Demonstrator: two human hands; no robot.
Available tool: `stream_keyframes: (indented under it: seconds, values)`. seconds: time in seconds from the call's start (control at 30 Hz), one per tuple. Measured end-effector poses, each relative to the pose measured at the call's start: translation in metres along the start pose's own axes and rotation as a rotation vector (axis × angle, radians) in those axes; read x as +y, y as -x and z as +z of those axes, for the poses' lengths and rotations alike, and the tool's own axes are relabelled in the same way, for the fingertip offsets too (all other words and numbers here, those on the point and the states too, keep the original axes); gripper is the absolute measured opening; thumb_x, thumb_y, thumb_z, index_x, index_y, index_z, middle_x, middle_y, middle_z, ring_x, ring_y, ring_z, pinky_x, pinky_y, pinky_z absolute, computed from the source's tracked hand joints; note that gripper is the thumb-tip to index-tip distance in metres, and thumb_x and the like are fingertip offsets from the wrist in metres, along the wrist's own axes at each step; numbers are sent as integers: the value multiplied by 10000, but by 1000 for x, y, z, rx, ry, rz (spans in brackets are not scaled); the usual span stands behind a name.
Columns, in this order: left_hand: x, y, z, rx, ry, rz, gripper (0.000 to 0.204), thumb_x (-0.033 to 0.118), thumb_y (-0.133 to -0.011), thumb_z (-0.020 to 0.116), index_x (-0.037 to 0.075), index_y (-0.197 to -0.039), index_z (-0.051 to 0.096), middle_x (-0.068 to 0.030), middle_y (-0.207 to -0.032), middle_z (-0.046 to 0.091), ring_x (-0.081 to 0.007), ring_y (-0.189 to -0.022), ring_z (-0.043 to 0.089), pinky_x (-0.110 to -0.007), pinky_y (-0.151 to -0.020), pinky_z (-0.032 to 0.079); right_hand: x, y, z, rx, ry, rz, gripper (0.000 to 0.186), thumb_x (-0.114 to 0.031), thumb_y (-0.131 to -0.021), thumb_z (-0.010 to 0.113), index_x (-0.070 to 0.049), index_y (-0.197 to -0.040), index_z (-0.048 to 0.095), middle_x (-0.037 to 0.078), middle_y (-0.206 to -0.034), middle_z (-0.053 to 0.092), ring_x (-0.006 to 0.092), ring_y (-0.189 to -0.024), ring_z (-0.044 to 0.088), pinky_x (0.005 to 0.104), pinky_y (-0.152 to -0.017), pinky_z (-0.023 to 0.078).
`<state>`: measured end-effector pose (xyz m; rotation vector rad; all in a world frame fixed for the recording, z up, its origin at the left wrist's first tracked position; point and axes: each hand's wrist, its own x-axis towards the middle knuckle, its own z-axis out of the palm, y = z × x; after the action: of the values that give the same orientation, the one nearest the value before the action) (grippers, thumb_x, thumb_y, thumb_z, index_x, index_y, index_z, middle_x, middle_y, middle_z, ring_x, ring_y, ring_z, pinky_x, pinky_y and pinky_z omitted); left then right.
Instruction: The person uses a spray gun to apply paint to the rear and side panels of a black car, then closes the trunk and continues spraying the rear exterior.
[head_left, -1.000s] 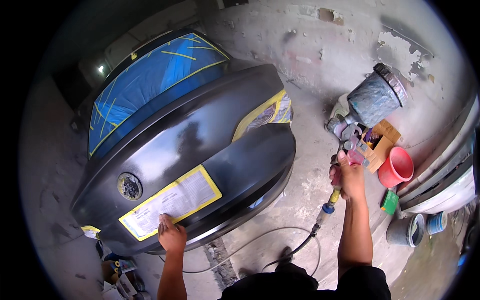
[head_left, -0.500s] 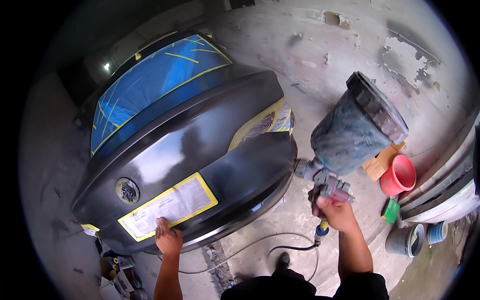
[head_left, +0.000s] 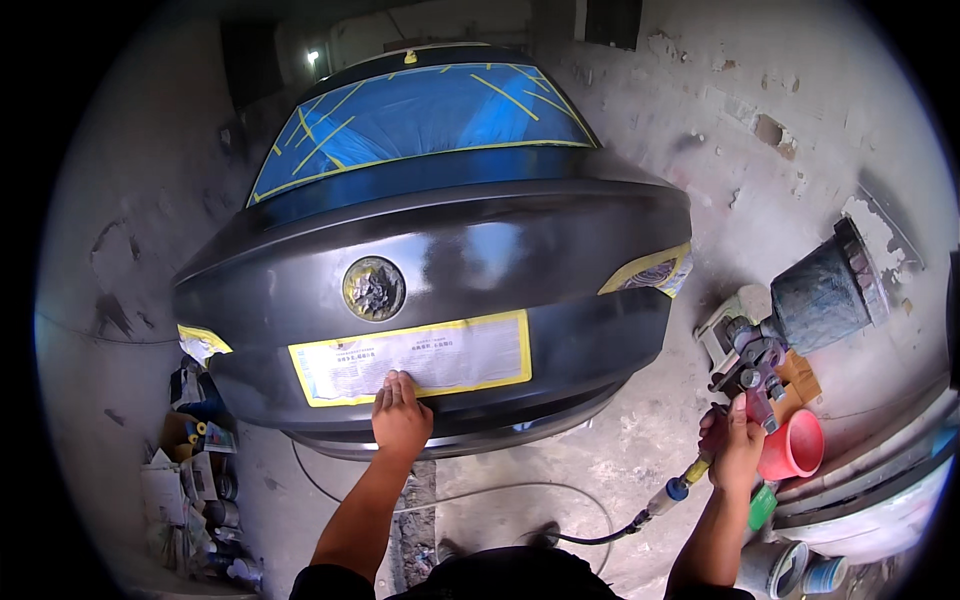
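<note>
My left hand rests with its fingers out against the lower edge of a paper cover, which is bordered with yellow tape on the back of a dark car. Nothing is held in it. Off to the car's right, my right hand is closed around the handle of a spray gun. A large, paint-stained cup tops the gun, tilted to the right. From its handle a hose runs down toward the floor. Above the paper cover sits a round emblem under crumpled masking.
Blue film taped in yellow covers the rear window. Masked tail lights flank the car. Boxes and cans stand at the left. A red bucket, cardboard and a grey bucket are on the right.
The view has swung left, so the car lies more central. My right hand and the spray gun are lower and farther right in view. My left hand still touches the paper cover.
</note>
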<state>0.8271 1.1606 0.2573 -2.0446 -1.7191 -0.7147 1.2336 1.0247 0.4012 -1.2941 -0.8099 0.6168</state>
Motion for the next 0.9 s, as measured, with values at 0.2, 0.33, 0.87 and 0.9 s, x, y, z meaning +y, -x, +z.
stream_keyframes:
  seconds: [0.2,0.33,0.87,0.9]
  values:
    - [-11,5,2,-82,3,21,562,145,-754,510,-131,-1238,432,-321,-1205,515,-393,-1111,542,-432,-992,369,-7,92,89,-257,51,35,491,-450,-944,442,14,-1064,548,42,-652,567,105,-535,513,230,-480,387]
    - [-17,11,5,-119,-99,85,599,161,-786,491,-148,-1286,371,-369,-1226,468,-446,-1127,514,-472,-996,353,-17,152,143,-323,8,9,433,-434,-932,486,-12,-984,566,27,-707,572,75,-566,465,216,-512,351]
    - [-34,24,59,35,272,232,550,196,-881,398,-136,-1311,311,-399,-1310,339,-519,-1175,411,-572,-961,295,20,239,262,-1204,-53,31,485,-439,-917,487,-20,-1161,468,39,-779,561,67,-596,460,213,-515,350]
    - [-34,22,42,42,137,269,544,188,-880,399,-135,-1310,318,-397,-1302,353,-512,-1173,419,-565,-959,302,32,238,253,-1150,-3,-1,506,-446,-907,498,-17,-1173,464,40,-780,562,69,-600,467,209,-512,348]
